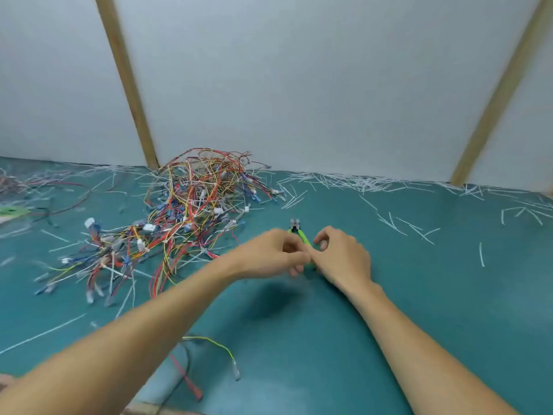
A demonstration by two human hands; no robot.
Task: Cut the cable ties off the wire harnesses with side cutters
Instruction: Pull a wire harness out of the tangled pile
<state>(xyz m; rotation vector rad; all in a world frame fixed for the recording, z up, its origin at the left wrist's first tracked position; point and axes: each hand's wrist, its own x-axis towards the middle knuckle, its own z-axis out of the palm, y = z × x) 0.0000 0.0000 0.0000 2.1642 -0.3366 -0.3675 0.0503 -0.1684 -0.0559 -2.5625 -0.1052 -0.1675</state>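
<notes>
Green-handled side cutters (302, 236) point away from me at the middle of the teal mat, jaws toward the wall. My right hand (342, 259) curls around the handles from the right. My left hand (269, 253) meets it from the left with its fingers bent against the handles; blur hides whether it pinches anything. A big tangle of red, yellow and blue wire harnesses (191, 205) with white connectors lies just left of my left hand. One loose harness (209, 357) lies near the front edge under my left forearm.
Cut white cable-tie pieces (353, 182) litter the mat along the white back wall and to the right (416, 229). Two wooden posts (128, 82) lean against the wall. More wires and a green object (12, 211) sit at the far left.
</notes>
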